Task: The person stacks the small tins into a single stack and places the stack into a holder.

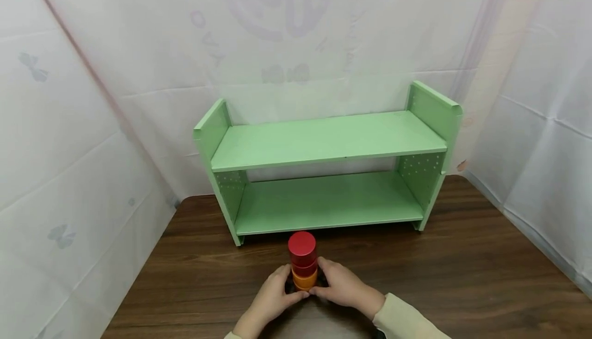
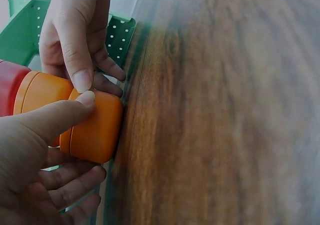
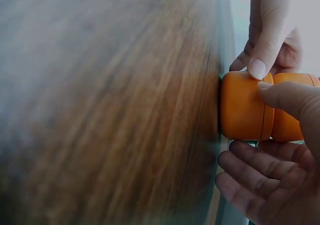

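Observation:
A small stack of round containers stands upright on the table, red (image 1: 302,246) on top and orange (image 1: 305,280) below. In the left wrist view the lower orange container (image 2: 97,127) rests on the tabletop, with another orange container (image 2: 46,92) and a red one (image 2: 11,82) above it. My left hand (image 1: 272,294) grips the orange part from the left, while my right hand (image 1: 344,285) holds it from the right. Both thumbs meet on its near side, and the other fingers curve around the far side. The stack partly hides those fingers.
Just behind the stack is a green two-tier shelf (image 1: 328,141) with raised side panels and a lower board (image 1: 328,200). The dark wooden table (image 1: 185,282) extends to both sides. White cloth (image 1: 69,174) hangs at the left, back and right.

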`<state>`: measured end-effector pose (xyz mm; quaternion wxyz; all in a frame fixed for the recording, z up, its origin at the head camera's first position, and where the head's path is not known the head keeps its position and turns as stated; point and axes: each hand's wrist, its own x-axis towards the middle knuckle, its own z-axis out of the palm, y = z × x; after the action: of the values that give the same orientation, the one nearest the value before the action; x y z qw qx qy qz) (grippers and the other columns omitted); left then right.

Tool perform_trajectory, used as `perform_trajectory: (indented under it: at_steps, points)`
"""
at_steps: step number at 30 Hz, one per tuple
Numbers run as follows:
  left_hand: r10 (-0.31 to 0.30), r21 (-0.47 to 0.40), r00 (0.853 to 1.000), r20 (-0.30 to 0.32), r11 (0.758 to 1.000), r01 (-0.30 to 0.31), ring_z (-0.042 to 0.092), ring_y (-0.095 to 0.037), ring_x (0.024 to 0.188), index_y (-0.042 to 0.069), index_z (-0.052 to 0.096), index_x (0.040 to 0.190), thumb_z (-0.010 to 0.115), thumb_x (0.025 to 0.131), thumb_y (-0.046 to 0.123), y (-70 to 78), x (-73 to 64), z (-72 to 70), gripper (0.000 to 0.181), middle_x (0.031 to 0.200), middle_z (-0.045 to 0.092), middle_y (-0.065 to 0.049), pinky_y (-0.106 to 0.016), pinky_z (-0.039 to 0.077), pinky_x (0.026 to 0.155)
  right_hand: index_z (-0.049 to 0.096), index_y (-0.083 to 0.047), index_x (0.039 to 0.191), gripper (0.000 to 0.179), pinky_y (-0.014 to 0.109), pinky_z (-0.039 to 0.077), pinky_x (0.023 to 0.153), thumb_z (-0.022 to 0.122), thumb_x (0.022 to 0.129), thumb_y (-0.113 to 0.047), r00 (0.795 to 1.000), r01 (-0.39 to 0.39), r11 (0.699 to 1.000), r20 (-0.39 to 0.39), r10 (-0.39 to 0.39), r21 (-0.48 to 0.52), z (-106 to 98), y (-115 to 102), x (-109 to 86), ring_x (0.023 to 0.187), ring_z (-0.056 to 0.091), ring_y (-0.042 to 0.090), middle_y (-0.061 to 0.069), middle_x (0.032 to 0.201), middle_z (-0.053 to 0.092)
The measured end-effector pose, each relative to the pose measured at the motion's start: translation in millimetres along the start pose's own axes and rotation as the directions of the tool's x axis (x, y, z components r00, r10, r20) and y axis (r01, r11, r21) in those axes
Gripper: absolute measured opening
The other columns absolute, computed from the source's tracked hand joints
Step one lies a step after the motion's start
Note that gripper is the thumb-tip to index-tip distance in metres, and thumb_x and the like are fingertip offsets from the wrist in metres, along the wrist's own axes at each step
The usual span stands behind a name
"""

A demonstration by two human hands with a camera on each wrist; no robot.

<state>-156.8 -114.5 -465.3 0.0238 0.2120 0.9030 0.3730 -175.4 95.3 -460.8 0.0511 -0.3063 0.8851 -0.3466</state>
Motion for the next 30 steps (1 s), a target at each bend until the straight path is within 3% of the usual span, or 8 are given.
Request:
perform_trajectory:
  at_steps: [9, 19, 30]
  points:
    - [0.024, -0.049, 0.999, 0.023, 0.999, -0.023, 0.062, -0.016, 0.095, 0.005, 0.06, 0.116, 0.075, 0.08, 0.037, 2.1, 2.2, 0.6, 0.051, 0.108, 0.063, -0.005, -0.028, 0.052, 0.077, 0.054, -0.012, 0.118, 0.043, 0.03, 0.052, 0.081, 0.072, 0.084, -0.031, 1.0, 0.009, 1.0, 0.016, -0.008, -0.025, -2, 4, -4.5, 0.099, 0.061, 0.009, 0.0, 0.109, 0.064]
    - [0.064, -0.046, 0.998, 0.016, 0.997, -0.063, 0.063, -0.013, 0.091, 0.006, 0.061, 0.112, 0.078, 0.077, 0.037, 4.6, 3.6, 2.0, 0.05, 0.105, 0.065, -0.005, -0.026, 0.052, 0.075, 0.053, -0.007, 0.126, 0.052, 0.033, 0.052, 0.086, 0.073, 0.084, -0.031, 0.998, 0.015, 0.998, 0.058, -0.011, -0.069, -9, 4, -7.3, 0.106, 0.062, 0.014, 0.005, 0.118, 0.064]
    - [0.066, -0.036, 0.997, 0.038, 0.997, -0.064, 0.062, -0.013, 0.093, 0.007, 0.061, 0.112, 0.077, 0.076, 0.04, 10.6, 3.1, 3.2, 0.051, 0.104, 0.064, -0.003, -0.026, 0.052, 0.076, 0.058, -0.007, 0.117, 0.045, 0.023, 0.052, 0.073, 0.077, 0.08, -0.025, 0.997, 0.043, 0.996, 0.063, -0.038, -0.082, -18, 0, -10.5, 0.09, 0.063, 0.006, 0.004, 0.106, 0.068]
